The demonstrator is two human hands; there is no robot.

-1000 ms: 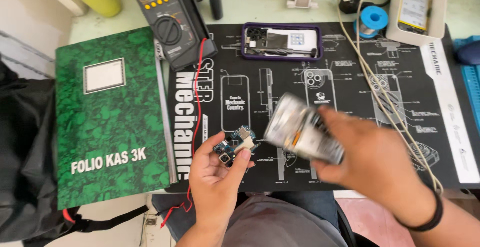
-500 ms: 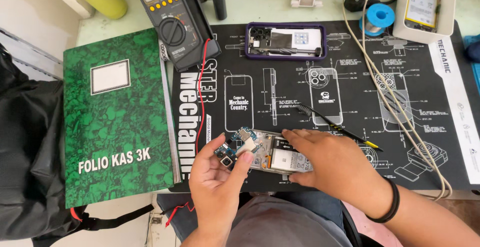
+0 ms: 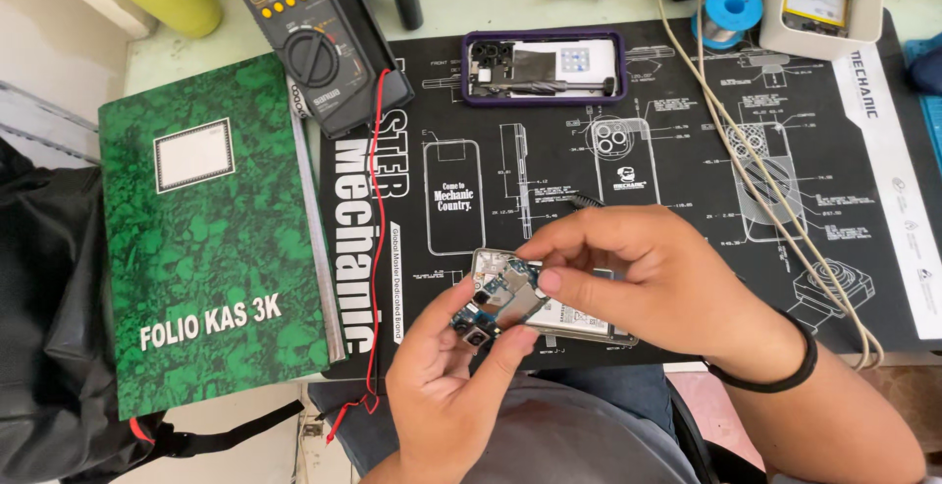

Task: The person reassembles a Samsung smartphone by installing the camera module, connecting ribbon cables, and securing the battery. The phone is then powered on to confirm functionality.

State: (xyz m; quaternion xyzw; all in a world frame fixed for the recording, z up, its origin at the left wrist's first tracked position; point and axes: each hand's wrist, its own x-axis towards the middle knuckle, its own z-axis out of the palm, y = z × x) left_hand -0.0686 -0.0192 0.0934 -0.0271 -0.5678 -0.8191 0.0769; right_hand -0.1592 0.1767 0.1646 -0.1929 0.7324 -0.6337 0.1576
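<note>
Right hand [image 3: 657, 283] now raised, pinching circuit board [image 3: 505, 297] with left hand [image 3: 456, 376], opened phone [image 3: 579, 319] beneath

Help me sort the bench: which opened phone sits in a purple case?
The opened phone at the mat's far edge, with a purple rim; the other opened phone is caseless, between both hands.

Open black mat [image 3: 687, 199] beyond the hands; cream cables [image 3: 746, 150] rightward, green ledger [image 3: 211, 239] leftward.
</note>
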